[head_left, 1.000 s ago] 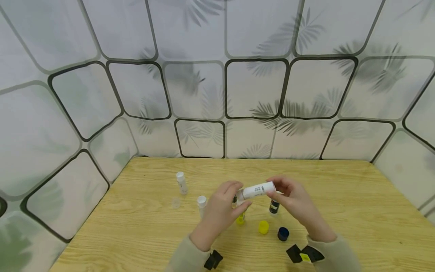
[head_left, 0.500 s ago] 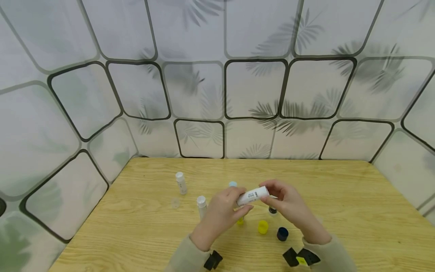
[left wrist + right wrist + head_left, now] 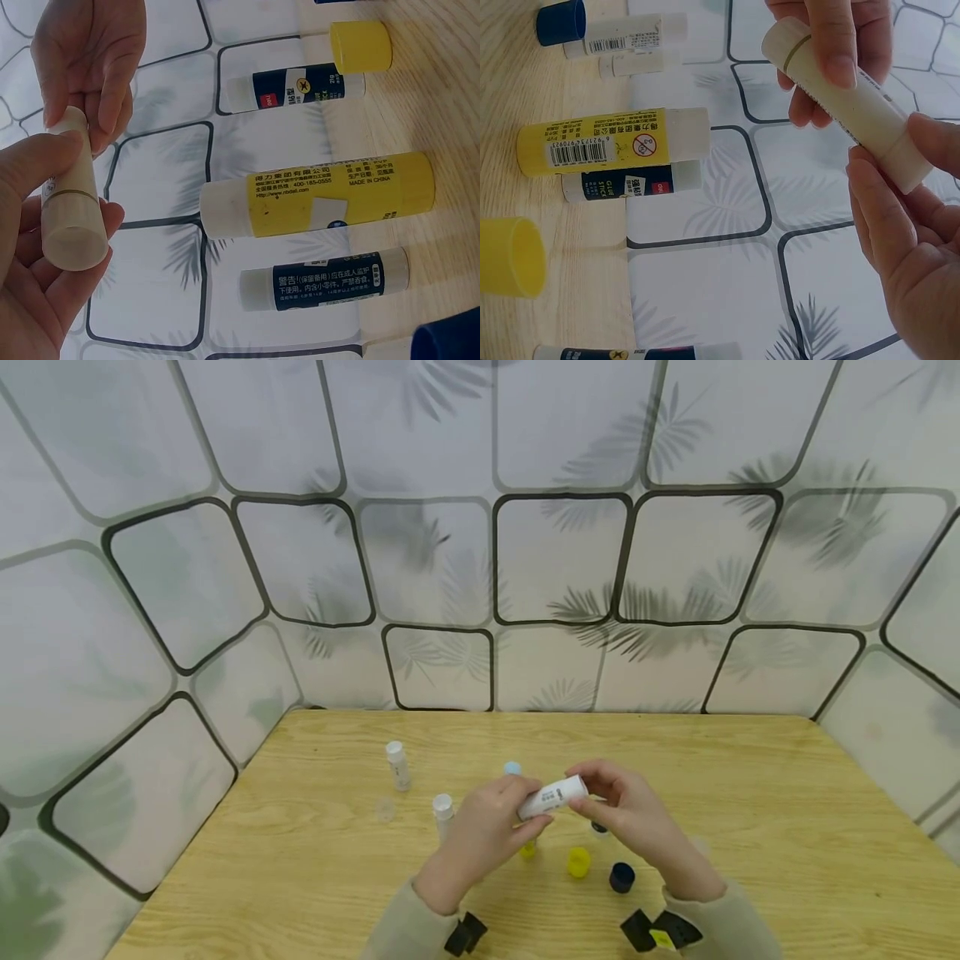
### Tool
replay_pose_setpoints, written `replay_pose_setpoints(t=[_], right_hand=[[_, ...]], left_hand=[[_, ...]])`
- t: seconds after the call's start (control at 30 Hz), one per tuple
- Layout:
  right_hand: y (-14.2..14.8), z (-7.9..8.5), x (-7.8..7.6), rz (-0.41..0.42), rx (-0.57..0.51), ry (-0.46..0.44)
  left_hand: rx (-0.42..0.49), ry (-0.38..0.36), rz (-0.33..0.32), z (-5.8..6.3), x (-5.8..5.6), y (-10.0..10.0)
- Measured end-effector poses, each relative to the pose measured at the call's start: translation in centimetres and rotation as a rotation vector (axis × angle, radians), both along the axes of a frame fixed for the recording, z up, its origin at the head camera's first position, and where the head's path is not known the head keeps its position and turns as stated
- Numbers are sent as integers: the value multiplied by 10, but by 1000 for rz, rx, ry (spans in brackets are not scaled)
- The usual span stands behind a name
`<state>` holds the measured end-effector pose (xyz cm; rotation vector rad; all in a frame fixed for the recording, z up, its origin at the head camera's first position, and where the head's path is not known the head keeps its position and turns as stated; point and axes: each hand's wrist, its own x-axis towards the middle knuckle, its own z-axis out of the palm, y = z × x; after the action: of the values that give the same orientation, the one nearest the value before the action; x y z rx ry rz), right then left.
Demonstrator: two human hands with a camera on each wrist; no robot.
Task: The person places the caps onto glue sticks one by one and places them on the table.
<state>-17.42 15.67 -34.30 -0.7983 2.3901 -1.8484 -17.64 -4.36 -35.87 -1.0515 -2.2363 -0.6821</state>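
Both hands hold one white glue stick (image 3: 551, 798) tilted above the table. My left hand (image 3: 486, 822) grips its left end, with the thumb along the barrel (image 3: 71, 176) in the left wrist view. My right hand (image 3: 637, 810) pinches the other end between thumb and fingers, seen closely in the right wrist view. Below stand a yellow glue stick (image 3: 341, 195) and two navy-labelled glue sticks, one with a visible warning label (image 3: 330, 279). These show pale, uncapped-looking tops. A loose yellow cap (image 3: 578, 862) and a navy cap (image 3: 622, 877) lie nearer the body.
Two white glue sticks stand left of the hands, one farther back (image 3: 398, 766) and one beside the left hand (image 3: 442, 810). A clear cap (image 3: 385, 809) lies near them. A light blue top (image 3: 512, 768) shows behind the left hand. A patterned curtain (image 3: 555, 668) borders the wooden table (image 3: 780, 827).
The white glue stick and my right hand have shifted left and slightly down. The stick's translucent left end is now hidden by the left hand. A light blue top has come into view.
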Motion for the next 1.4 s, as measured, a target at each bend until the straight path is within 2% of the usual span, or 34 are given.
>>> replay_pose_setpoints(t=[0.5, 0.77, 1.13, 1.27, 1.4], right_hand=[[1, -3, 0, 43, 4, 9], [2, -2, 0, 47, 11, 5], [9, 1, -3, -58, 73, 73], [16, 2, -6, -96, 95, 56], [25, 5, -5, -153, 165, 58]], left_hand=[[1, -42, -40, 1, 2, -1], [-14, -57, -39, 2, 2, -3], [-62, -1, 23, 3, -1, -5], [-60, 13, 44, 4, -2, -8], [-46, 41, 77, 5, -4, -13]])
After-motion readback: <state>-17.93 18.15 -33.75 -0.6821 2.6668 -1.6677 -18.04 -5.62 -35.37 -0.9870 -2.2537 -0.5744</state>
